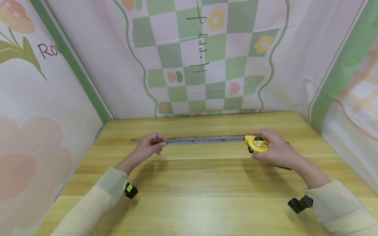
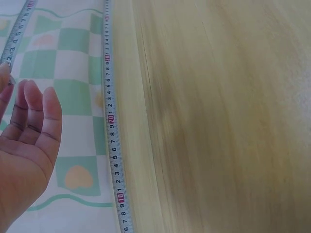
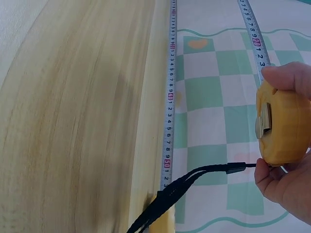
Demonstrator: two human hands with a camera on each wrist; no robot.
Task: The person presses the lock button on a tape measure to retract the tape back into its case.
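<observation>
My right hand [image 1: 276,147] grips a yellow tape measure [image 1: 257,144] by its case, held above the table. Its metal blade [image 1: 206,141] runs out to the left, where thumb and fingertips of my left hand [image 1: 150,144] pinch the end. A second tape blade [image 2: 111,121] lies stretched along the table just behind it. In the right wrist view that blade leads to a yellow case [image 3: 164,221], mostly cut off and covered by a black wrist strap [image 3: 187,182]. The strap joins the held case. From the head, my right hand hides the second case.
The wooden table [image 1: 189,183] ends at the back against a hanging cloth [image 1: 192,55] with green checks. Cloth panels also stand on the left [image 1: 38,131] and right sides. Black wrist cameras [image 1: 131,190] sit on both sleeves.
</observation>
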